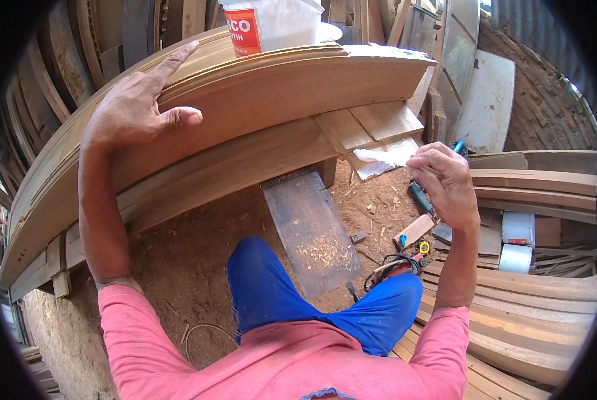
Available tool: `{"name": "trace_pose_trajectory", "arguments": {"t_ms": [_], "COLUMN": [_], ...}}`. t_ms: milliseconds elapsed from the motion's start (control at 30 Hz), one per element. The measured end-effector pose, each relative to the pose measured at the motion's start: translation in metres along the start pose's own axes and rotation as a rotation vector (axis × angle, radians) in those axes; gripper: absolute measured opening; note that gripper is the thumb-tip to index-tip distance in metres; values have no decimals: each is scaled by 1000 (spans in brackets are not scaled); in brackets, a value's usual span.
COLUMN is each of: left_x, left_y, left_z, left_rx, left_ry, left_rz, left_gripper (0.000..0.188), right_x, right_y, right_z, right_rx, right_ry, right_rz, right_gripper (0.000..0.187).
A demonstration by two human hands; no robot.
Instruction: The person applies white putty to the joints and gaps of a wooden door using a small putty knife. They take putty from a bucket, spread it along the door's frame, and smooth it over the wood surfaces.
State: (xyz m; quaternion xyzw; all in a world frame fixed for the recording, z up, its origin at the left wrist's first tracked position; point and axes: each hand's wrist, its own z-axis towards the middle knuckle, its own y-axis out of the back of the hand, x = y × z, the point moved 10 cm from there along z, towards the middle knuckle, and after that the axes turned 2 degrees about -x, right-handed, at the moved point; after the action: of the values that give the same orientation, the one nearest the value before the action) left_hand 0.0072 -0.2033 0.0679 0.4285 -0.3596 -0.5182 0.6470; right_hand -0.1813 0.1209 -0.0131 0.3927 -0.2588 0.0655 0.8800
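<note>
My left hand (138,100) rests on the edge of a long brown wooden board (292,87), its index finger stretched along the top and its thumb apart. At the right end of the stacked wood, my right hand (445,183) is closed, fingertips pinched; whatever is in them is hidden. Right beside those fingertips, wet white paste (385,157) coats the end of a lower wooden piece (372,127). More white paste (388,51) covers the upper board's right end. A white plastic tub (282,27) with a red label stands on the board.
Below lies a dark plank (312,227) strewn with shavings, on a dirt floor. A red power tool (398,267) with a cable and a green tool (418,197) sit to the right. Curved wooden planks (518,320) are stacked at lower right; more timber leans behind.
</note>
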Motion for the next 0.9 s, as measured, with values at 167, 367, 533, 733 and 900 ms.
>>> {"name": "trace_pose_trajectory", "arguments": {"t_ms": [167,367,533,733,900], "left_x": [0,-2,-1,-3,-5], "left_y": [4,4,4,2,5], "left_z": [-3,1,-1,0,0], "left_rx": [11,-16,-56,6,-22], "left_ry": [32,-11,-70,0,-2], "left_rz": [0,19,79,-12,15], "left_gripper": [105,103,105,107,107], "right_x": [11,-25,13,-6,5], "right_y": [-2,13,-5,8,-5], "right_z": [-10,-18,-16,-13,-10], "right_rx": [32,-92,21,-65,5], "right_ry": [34,-220,-20,-195,-2], "right_rz": [113,63,74,108,66], "right_gripper": [9,8,11,11,10]}}
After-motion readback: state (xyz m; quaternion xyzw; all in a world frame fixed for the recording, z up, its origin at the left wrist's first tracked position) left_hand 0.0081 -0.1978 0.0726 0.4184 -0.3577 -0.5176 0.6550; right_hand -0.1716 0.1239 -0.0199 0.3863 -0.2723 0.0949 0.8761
